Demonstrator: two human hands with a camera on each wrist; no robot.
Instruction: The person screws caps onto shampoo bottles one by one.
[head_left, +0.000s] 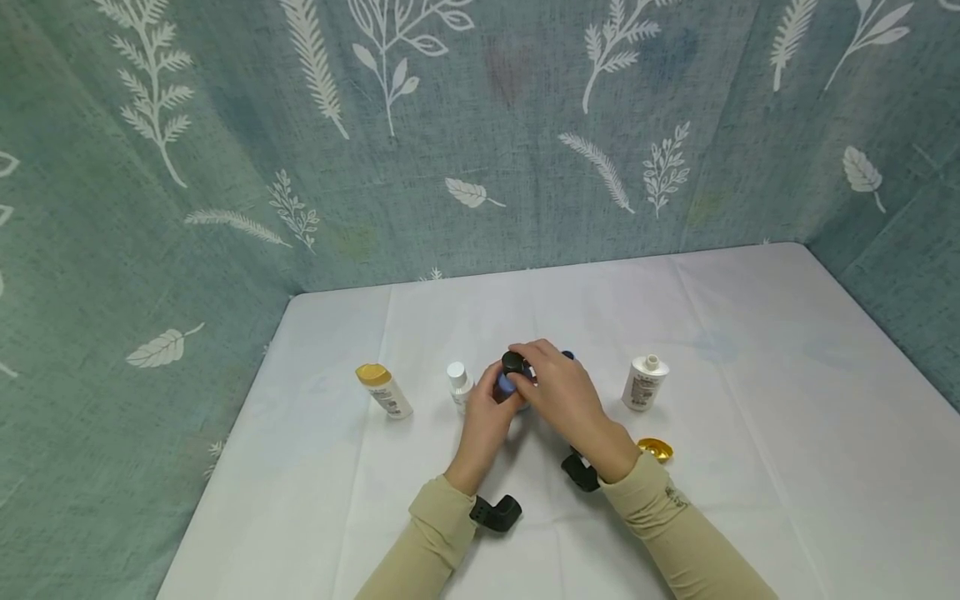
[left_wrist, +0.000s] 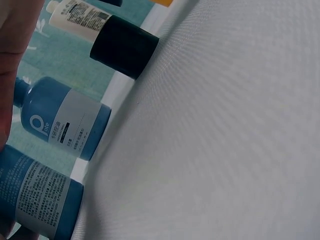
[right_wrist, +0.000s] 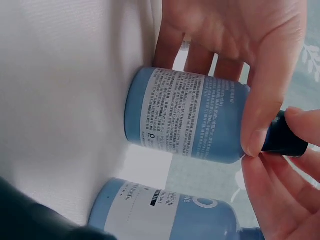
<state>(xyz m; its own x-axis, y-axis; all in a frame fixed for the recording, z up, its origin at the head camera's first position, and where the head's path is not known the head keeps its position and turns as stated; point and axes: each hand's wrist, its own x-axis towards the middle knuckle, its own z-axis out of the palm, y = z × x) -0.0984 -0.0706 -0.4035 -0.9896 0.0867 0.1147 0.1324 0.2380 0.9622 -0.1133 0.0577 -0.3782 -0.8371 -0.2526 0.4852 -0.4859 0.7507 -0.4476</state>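
A blue bottle point(right_wrist: 172, 117) with a printed label stands on the table, mostly covered by the hands in the head view. My left hand point(head_left: 483, 421) grips its upper part, the thumb across the shoulder in the right wrist view. Above it, the fingertips of my right hand point(head_left: 566, 392) pinch the black cap point(right_wrist: 290, 135), which sits at the bottle's neck; whether it is loose I cannot tell. Close beside stands a second blue bottle point(left_wrist: 65, 117) with a bare blue neck, largely hidden behind my right hand in the head view.
Left of the hands stand a white bottle with a yellow cap point(head_left: 390, 398) and a white-capped bottle point(head_left: 458, 379). On the right is an uncapped white bottle point(head_left: 643, 385), with a gold cap point(head_left: 656, 450) lying nearer. Black wrist cameras point(head_left: 497, 513) hang under both forearms. Patterned cloth point(head_left: 480, 150) rises behind.
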